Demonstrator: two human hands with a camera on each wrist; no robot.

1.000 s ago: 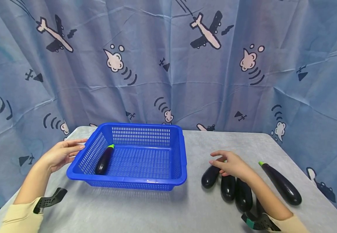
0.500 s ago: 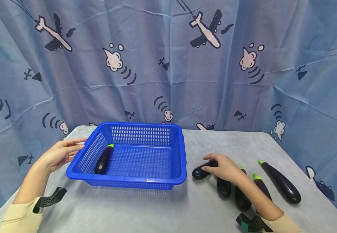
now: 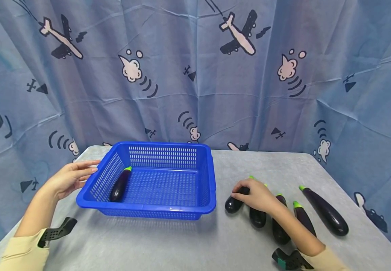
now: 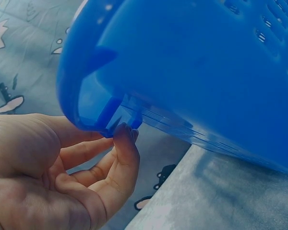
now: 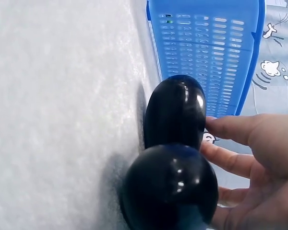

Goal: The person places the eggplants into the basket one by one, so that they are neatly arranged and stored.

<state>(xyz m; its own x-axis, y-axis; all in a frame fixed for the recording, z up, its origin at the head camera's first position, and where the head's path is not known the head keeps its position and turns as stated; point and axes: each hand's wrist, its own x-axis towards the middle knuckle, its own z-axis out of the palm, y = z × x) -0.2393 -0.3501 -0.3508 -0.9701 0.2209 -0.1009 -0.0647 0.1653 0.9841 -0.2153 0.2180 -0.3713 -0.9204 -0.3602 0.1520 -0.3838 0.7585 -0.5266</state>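
A blue plastic basket (image 3: 151,207) stands on the left part of the table, with one eggplant (image 3: 119,187) lying along its left inner side. My left hand (image 3: 67,180) is at the basket's left rim; in the left wrist view its curled fingertips meet the rim's lip. My right hand (image 3: 258,195) grips the upper part of the leftmost loose eggplant (image 3: 233,205), whose rounded end points toward me on the table. Close beside it, partly under the hand, lies a second eggplant (image 3: 258,218). The right wrist view shows these two rounded ends (image 5: 175,110) one behind the other.
Right of the hand lie more eggplants: one partly behind the forearm (image 3: 279,229), another (image 3: 304,218) past the forearm, and a longer one (image 3: 325,212) at far right. A patterned blue curtain (image 3: 195,75) hangs behind the grey table (image 3: 168,244).
My right hand has moved left and slightly down, taking hold of the leftmost eggplant, which shifted left and then turned slightly back. The left hand and basket have stayed put.
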